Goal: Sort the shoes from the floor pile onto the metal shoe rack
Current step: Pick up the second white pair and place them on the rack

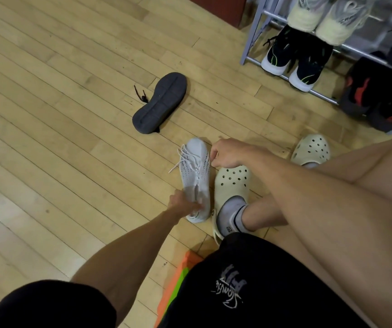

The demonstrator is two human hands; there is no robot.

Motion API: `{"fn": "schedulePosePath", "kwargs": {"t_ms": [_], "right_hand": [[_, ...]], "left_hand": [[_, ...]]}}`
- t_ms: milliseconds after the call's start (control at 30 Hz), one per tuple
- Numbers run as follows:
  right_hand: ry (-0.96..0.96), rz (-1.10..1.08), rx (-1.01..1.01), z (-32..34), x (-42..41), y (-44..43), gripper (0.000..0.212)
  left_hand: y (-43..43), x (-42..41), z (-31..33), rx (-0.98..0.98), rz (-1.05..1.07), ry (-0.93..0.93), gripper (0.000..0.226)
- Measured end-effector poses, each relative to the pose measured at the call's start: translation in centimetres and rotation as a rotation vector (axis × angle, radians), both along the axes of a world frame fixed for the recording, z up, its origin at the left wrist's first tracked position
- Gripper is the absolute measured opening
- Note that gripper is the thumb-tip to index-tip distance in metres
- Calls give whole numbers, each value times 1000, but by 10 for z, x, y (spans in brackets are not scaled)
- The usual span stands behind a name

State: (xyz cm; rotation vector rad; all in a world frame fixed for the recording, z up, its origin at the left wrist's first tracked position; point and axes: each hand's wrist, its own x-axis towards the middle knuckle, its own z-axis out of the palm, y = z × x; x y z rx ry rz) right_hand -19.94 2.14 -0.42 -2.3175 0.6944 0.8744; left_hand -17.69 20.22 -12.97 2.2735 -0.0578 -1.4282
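Observation:
A white knit sneaker (195, 176) lies upright on the wooden floor, toe pointing away from me. My left hand (182, 201) grips its heel end. My right hand (228, 152) hovers at the sneaker's right side near the toe, fingers curled, apparently holding nothing. A dark shoe (160, 101) lies sole-up farther off on the floor, laces trailing. The metal shoe rack (253, 37) stands at the upper right. On it sit a black pair with white soles (294, 56), a pale grey pair (327, 17) above, and a dark pair with red marks (377, 95).
My feet wear cream clogs (231, 183) right beside the white sneaker, the other clog (312, 149) nearer the rack. An orange and green object (178, 278) lies under my leg. A dark red cabinet (216, 8) stands behind the rack's left end.

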Motion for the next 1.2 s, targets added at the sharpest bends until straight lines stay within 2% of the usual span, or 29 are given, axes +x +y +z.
{"fn": "schedulePosePath", "kwargs": {"t_ms": [100, 200, 300, 433, 567, 667, 833, 933, 1000, 1100, 1200], "right_hand": [[4, -13, -12, 4, -6, -7, 27], [8, -42, -6, 12, -7, -12, 27], [-19, -99, -7, 25, -1, -18, 26], [-49, -152, 3, 63, 8, -25, 30], [-156, -164, -95, 118, 12, -38, 36], [-257, -214, -145, 167, 7, -49, 39], [-511, -424, -125, 242, -26, -70, 50], [-687, -549, -120, 279, -62, -91, 32], [-768, -614, -121, 296, -94, -107, 28], [-810, -719, -146, 311, -154, -132, 33], [-770, -802, -133, 307, -224, -153, 23]], "left_hand": [[-6, 0, -1, 9, 26, 31, 43], [-2, 15, 5, -11, 109, 168, 31], [4, 35, 25, -46, 152, 210, 25], [-1, 71, 73, -227, 179, 142, 25], [-34, 106, 151, -473, 147, 21, 23], [-69, 113, 215, -613, 88, -56, 36], [-129, 82, 324, -801, -39, -204, 25], [-171, 54, 377, -880, -117, -270, 31], [-198, 29, 404, -910, -154, -277, 40], [-233, -18, 426, -929, -213, -251, 31], [-262, -73, 426, -900, -271, -165, 31]]}}
